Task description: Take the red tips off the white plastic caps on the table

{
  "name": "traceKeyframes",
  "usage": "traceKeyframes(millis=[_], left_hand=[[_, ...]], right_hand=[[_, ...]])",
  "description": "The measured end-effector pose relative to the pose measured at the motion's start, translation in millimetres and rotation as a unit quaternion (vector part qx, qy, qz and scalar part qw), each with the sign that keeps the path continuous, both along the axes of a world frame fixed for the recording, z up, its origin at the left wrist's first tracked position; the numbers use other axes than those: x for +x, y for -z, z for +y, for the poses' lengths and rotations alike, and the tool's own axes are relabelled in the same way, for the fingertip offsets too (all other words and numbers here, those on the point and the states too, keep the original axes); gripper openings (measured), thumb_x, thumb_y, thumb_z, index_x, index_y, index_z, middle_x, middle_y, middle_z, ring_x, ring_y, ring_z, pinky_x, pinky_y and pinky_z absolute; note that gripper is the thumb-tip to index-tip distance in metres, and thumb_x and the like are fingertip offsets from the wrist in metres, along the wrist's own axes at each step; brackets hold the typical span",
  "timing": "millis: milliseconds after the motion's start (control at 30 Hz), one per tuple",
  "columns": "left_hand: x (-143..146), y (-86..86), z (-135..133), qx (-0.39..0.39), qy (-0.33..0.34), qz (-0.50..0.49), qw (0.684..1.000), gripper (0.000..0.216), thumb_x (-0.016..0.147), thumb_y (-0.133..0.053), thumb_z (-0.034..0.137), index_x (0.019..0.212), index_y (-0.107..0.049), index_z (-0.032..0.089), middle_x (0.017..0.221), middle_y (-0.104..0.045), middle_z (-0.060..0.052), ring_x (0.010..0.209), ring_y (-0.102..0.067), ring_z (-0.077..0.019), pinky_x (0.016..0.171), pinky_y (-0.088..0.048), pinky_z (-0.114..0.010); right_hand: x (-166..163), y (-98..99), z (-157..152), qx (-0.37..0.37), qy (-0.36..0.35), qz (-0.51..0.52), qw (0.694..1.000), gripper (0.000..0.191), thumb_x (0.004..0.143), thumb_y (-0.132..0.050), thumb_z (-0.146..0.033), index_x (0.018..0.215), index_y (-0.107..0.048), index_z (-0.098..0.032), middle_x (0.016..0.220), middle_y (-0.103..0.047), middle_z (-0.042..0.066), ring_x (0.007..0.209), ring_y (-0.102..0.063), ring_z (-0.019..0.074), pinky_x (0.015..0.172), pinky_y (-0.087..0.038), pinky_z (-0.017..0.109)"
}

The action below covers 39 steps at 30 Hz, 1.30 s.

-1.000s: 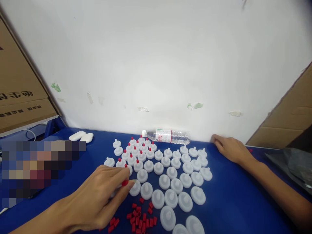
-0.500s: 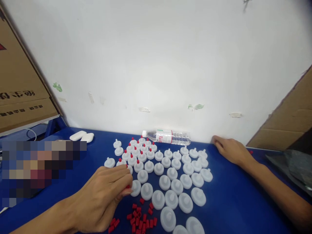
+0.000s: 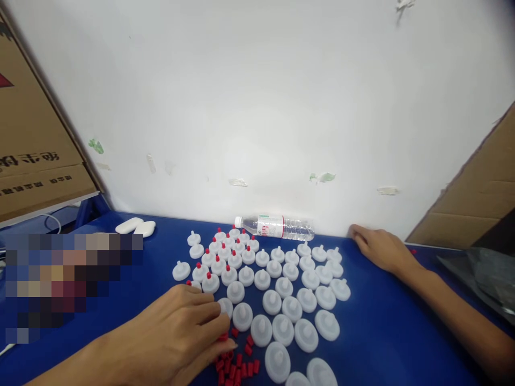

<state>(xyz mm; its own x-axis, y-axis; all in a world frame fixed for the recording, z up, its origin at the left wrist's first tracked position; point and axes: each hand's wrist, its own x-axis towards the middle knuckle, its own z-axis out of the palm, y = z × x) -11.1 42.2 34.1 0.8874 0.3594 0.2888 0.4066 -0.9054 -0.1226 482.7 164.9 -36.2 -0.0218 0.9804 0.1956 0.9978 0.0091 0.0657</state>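
Lowered left hand (image 3: 181, 332) now seemingly pinches red caps (image 3: 235, 367) beneath its fingertips.

Under your left hand (image 3: 177, 335) sits a loose heap of small red plastic tube caps (image 3: 237, 364) on the blue tabletop (image 3: 382, 332); your fingers (image 3: 219, 327) touch its upper edge. Just beyond stand round white plastic discs with upright centre nozzles (image 3: 281, 303), packed in rows. The far-left ones already wear red caps (image 3: 227, 249); the nearer and right-hand ones are bare.
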Motion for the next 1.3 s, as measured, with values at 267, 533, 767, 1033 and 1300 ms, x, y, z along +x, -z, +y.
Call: traceKeyframes(millis=[267,533,767,1033,1300], left_hand=[[-7,13.8,3,-0.023,-0.032,-0.014,0.999,0.039,0.117,-0.036,0.034,0.088,-0.061,0.024,0.07,-0.063,0.001,0.057,-0.057,-0.0205,0.056,-0.037,-0.04],[-19,-7.9,2,-0.003,-0.132,0.09,0.987,0.033,0.1,-0.042,0.015,0.071,-0.051,0.027,0.058,-0.06,0.0,0.047,-0.057,-0.0219,0.054,-0.03,-0.045],[-14,-1.2,-9,0.01,-0.205,0.181,0.962,0.029,0.09,-0.048,0.016,0.069,-0.063,0.028,0.06,-0.065,-0.006,0.054,-0.067,-0.0309,0.056,-0.034,-0.047],[-13,7.3,-1,-0.083,-0.153,0.121,0.977,0.013,0.082,-0.05,0.016,0.081,-0.056,0.028,0.067,-0.064,-0.003,0.053,-0.061,-0.0289,0.056,-0.031,-0.042],[-29,-10.8,21,0.016,-0.219,-0.066,0.973,0.029,0.111,-0.027,0.018,0.099,-0.054,0.023,0.086,-0.064,-0.003,0.075,-0.062,-0.0224,0.068,-0.043,-0.037]], right_hand=[[-1,-2.1,0,-0.007,0.002,0.002,1.0,0.027,0.111,-0.058,-0.044,0.109,-0.069,-0.02,0.084,-0.065,-0.002,0.072,-0.062,0.015,0.073,-0.054,0.033],[-2,-3.1,-1,-0.013,0.012,-0.014,1.0,0.027,0.111,-0.06,-0.045,0.113,-0.069,-0.019,0.089,-0.068,-0.001,0.077,-0.066,0.0157,0.077,-0.058,0.035],[-2,-3.3,-1,-0.015,0.014,-0.016,1.0,0.029,0.111,-0.06,-0.046,0.113,-0.069,-0.019,0.089,-0.068,-0.001,0.077,-0.066,0.0157,0.078,-0.058,0.035],[-1,-1.4,0,-0.013,0.016,-0.016,1.0,0.029,0.111,-0.06,-0.047,0.114,-0.069,-0.019,0.09,-0.068,-0.001,0.077,-0.066,0.0156,0.077,-0.058,0.035],[2,2.6,2,-0.002,0.007,-0.007,1.0,0.03,0.11,-0.061,-0.048,0.113,-0.069,-0.019,0.091,-0.068,0.0,0.076,-0.065,0.0155,0.077,-0.058,0.035]])
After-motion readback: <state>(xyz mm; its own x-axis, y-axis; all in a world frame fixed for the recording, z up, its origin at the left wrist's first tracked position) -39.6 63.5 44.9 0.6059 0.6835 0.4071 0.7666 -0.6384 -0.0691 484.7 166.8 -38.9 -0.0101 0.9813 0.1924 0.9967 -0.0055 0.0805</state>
